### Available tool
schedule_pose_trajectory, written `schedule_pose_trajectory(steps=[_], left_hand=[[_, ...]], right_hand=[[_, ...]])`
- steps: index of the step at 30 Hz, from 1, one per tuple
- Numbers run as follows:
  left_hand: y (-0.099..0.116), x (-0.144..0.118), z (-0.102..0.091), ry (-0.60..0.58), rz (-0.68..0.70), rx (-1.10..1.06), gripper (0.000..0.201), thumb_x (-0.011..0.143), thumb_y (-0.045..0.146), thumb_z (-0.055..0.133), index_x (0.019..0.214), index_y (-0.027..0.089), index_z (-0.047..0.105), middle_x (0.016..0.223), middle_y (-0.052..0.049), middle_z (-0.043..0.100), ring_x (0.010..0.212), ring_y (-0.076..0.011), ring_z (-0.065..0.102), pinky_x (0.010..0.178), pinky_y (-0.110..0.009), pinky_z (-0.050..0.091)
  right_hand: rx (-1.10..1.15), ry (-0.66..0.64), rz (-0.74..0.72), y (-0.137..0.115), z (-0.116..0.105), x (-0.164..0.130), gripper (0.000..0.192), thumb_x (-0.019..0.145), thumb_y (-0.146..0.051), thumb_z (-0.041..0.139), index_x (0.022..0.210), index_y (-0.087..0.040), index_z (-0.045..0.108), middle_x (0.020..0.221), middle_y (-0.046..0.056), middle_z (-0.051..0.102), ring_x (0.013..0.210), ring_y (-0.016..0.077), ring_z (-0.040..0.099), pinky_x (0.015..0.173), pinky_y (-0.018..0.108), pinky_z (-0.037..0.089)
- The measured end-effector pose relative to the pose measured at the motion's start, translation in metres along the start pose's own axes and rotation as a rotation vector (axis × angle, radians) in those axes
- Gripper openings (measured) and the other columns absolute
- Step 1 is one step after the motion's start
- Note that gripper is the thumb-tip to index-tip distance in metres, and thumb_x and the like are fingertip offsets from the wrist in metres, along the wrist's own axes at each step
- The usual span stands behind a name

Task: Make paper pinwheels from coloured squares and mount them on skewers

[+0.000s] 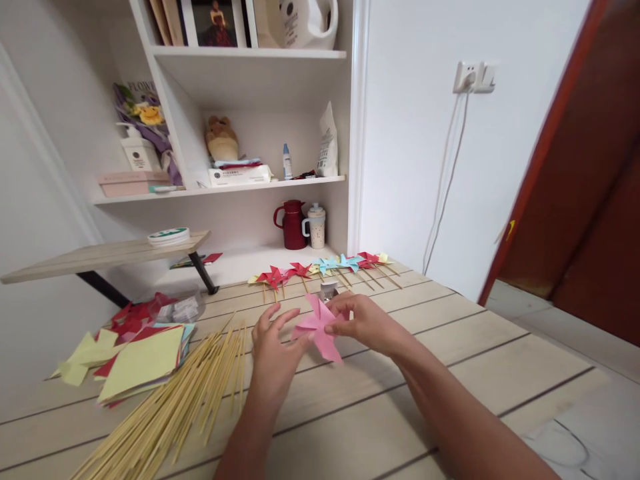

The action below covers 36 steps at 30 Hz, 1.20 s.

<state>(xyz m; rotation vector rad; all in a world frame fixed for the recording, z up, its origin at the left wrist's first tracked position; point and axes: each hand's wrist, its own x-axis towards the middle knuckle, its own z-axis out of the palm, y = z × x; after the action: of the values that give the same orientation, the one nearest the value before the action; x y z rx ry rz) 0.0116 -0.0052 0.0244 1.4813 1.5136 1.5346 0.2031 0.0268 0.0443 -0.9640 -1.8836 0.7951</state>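
A pink paper pinwheel is held just above the table between my two hands, its folded blades showing. My right hand pinches it near the centre with thumb and fingertips. The thumb of my left hand touches its lower left side, while the other left fingers are spread apart. Behind the pinwheel stands a small open box, partly covered by my right hand. To the left of my left hand lies a loose bundle of thin wooden sticks.
Finished pinwheels on sticks line the table's back edge. A stack of coloured paper squares, a yellow folded paper and a clear plastic box lie left. A small raised shelf stands there; a red jug is behind.
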Motion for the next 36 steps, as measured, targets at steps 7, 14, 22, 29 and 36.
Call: schedule_pose_trajectory(steps=[7,14,22,29,36], left_hand=[[0.009,-0.004,0.002,-0.149,-0.15,-0.275,0.019,0.052,0.023,0.087,0.068,0.019,0.077,0.121,-0.016,0.066,0.112,-0.0327,0.059,0.089,-0.036,0.046],[0.009,-0.006,0.003,-0.273,-0.099,-0.184,0.014,0.059,0.026,0.083,0.071,0.02,0.08,0.095,-0.012,0.074,0.096,-0.0295,0.065,0.081,-0.033,0.046],[0.014,-0.009,0.006,-0.266,-0.083,-0.178,0.012,0.056,0.028,0.082,0.053,0.021,0.074,0.063,-0.004,0.067,0.065,-0.0209,0.059,0.061,-0.026,0.043],[0.001,-0.008,0.005,-0.278,-0.155,-0.23,0.02,0.065,0.037,0.079,0.06,0.017,0.076,0.058,-0.003,0.064,0.055,-0.0164,0.053,0.053,-0.024,0.037],[-0.006,-0.004,0.001,-0.198,-0.247,-0.458,0.03,0.063,0.042,0.083,0.075,0.015,0.079,0.064,-0.004,0.069,0.064,-0.0166,0.059,0.063,-0.025,0.04]], right_hand=[[-0.101,-0.088,-0.083,0.001,-0.003,-0.001,0.006,0.071,-0.026,0.074,0.066,-0.023,0.074,0.076,0.002,0.071,0.079,0.022,0.062,0.066,0.031,0.046],[-0.198,-0.117,-0.092,0.001,0.001,-0.001,0.004,0.071,-0.02,0.072,0.068,-0.023,0.074,0.082,0.003,0.073,0.085,0.0238,0.064,0.072,0.033,0.046],[-0.174,-0.051,-0.182,0.006,0.007,-0.002,0.006,0.067,-0.026,0.077,0.062,-0.024,0.073,0.074,0.001,0.072,0.077,0.022,0.064,0.065,0.03,0.047],[-0.13,-0.057,-0.043,0.001,0.011,0.001,0.005,0.073,-0.027,0.074,0.072,-0.022,0.072,0.083,0.003,0.072,0.087,0.0237,0.064,0.078,0.035,0.048],[0.423,0.113,0.152,0.002,0.017,0.002,0.049,0.085,-0.045,0.063,0.129,-0.025,0.054,0.101,0.005,0.071,0.102,0.0228,0.065,0.094,0.042,0.046]])
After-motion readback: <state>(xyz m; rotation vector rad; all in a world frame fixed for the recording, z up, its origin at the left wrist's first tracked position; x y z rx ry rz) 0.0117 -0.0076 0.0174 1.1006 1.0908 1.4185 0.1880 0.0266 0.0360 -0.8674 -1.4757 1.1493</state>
